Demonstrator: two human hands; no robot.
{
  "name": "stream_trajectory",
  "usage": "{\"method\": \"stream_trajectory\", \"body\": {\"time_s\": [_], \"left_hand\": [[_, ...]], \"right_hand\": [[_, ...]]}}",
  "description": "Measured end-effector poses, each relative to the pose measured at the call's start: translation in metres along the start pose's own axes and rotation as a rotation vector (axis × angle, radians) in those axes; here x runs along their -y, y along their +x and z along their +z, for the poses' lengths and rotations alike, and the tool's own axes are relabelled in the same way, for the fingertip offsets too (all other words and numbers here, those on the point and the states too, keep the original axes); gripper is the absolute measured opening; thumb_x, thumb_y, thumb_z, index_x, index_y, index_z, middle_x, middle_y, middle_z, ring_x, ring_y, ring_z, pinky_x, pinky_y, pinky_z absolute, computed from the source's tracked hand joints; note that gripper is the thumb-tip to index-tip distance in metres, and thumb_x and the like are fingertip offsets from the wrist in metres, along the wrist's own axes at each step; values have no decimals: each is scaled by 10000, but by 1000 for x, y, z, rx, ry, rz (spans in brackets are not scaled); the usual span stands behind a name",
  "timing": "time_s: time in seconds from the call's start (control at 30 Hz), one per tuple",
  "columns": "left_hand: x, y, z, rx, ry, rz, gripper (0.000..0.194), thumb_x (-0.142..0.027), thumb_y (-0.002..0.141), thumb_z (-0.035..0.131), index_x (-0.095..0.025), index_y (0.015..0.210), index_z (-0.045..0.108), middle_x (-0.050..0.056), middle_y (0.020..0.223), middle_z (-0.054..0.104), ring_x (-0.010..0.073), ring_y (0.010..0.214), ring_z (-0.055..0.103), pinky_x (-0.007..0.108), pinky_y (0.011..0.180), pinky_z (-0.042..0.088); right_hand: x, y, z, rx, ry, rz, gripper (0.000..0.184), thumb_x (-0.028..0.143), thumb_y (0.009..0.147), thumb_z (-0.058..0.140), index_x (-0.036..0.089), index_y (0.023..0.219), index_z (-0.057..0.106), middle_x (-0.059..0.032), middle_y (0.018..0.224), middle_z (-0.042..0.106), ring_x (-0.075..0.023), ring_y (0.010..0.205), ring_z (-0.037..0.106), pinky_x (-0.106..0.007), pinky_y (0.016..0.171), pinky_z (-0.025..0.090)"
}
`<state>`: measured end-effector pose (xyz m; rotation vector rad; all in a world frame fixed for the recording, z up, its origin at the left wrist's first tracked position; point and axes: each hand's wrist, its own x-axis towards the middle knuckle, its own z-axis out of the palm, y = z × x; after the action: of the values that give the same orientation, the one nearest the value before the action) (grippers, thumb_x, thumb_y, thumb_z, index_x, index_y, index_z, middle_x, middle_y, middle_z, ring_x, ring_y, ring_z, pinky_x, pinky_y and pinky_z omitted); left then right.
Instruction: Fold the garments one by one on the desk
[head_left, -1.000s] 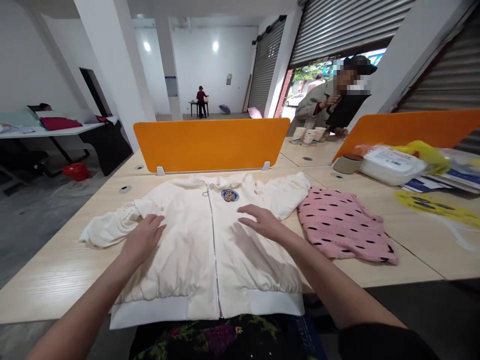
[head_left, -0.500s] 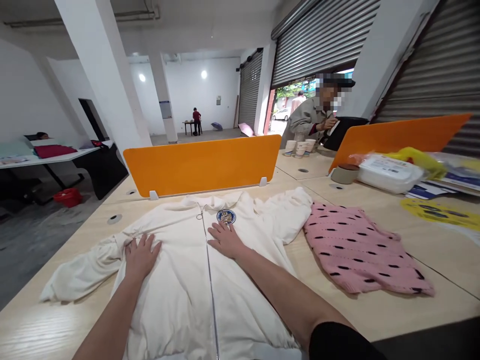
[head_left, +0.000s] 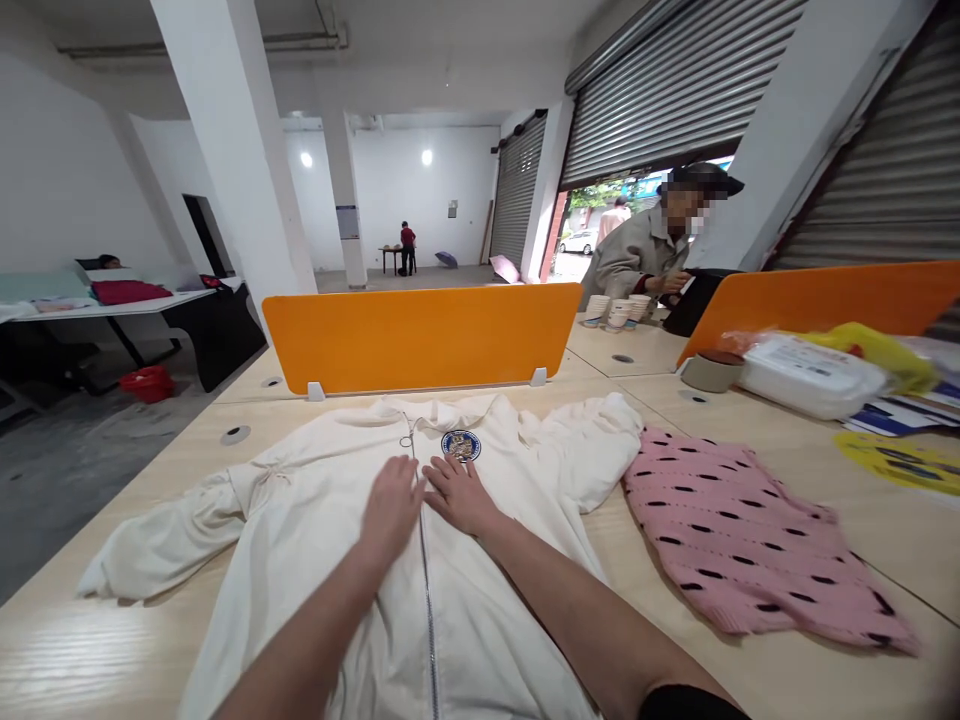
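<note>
A cream zip-up jacket lies spread front side up on the wooden table, its zip closed down the middle. Just left of the zip, my left hand is over the chest, slightly blurred, fingers extended and nothing held. My right hand rests flat on the fabric right of the zip, fingers spread, below a round blue badge. The two hands are close together. One sleeve stretches to the left; the other is bunched at the right, against a folded pink knit garment with black dashes.
An orange divider stands behind the jacket. Paper cups, a tape roll, a white plastic box and a yellow bag sit at the right. A person in a cap leans over the far table side.
My left hand has moved right from the jacket's left side to beside the zip. My right hand stays near the badge. The view has shifted slightly.
</note>
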<state>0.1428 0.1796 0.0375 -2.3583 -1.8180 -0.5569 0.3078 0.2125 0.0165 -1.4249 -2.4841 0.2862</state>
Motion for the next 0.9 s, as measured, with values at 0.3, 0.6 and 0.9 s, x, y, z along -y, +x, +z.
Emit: {"method": "stream_trajectory", "body": {"time_s": [0.3,0.6,0.9], "left_hand": [[-11,-25,30,159,-21,114,489,-357,955,342,-166,1388,463,86,1482,428,289,1379,348,494,1138,283],[-14,-24,36,161,-59,100,491,-393,956,328,-211,1389,473,62,1491,417,296,1392,326,512,1150,248],[-15,-24,33,184,-94,94,490,-383,955,340,-210,1396,465,71,1495,410,300,1400,311,533,1153,249]], "right_hand": [[-18,9,-17,-15,135,10,365,371,896,474,228,1194,629,-84,1341,571,-265,1267,469,-437,1043,344],[-36,115,-74,-269,39,573,181,307,751,683,152,843,670,-144,878,698,-288,945,638,-320,756,462],[-75,183,-59,-270,278,506,246,198,922,448,37,988,621,-109,775,686,-143,695,655,-256,691,495]]}}
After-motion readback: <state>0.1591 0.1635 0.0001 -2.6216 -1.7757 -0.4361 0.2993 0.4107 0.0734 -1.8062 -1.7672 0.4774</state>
